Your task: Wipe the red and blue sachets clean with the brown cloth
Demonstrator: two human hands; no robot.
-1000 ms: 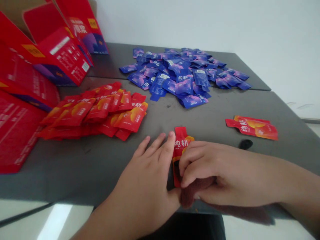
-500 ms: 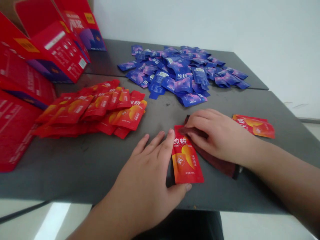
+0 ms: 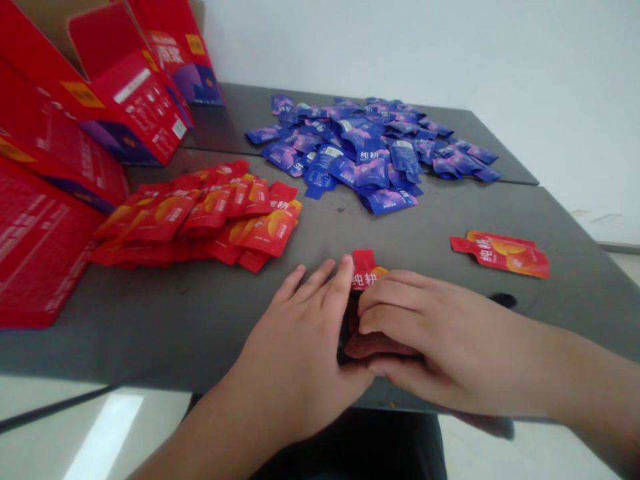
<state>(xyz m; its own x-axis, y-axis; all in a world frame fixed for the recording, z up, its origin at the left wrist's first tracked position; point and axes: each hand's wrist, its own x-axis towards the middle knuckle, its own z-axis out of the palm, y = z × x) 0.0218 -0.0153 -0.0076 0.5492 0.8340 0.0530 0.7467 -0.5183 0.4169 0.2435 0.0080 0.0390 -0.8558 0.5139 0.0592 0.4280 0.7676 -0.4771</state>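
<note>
Red sachet [image 3: 365, 270] lies lengthwise between both hands, left hand [image 3: 300, 347] flat and spread beside it, right hand [image 3: 425, 333] pressing a cloth [image 3: 373, 345] onto it.

Both bare forearms are brought in from the bottom edge and angled toward each other. The left hand [image 3: 300, 347] is laid flat, palm down, fingers stretched forward and together. The right hand [image 3: 430, 340] is curled, fingers bent inward, pressed up against the left thumb.
</note>
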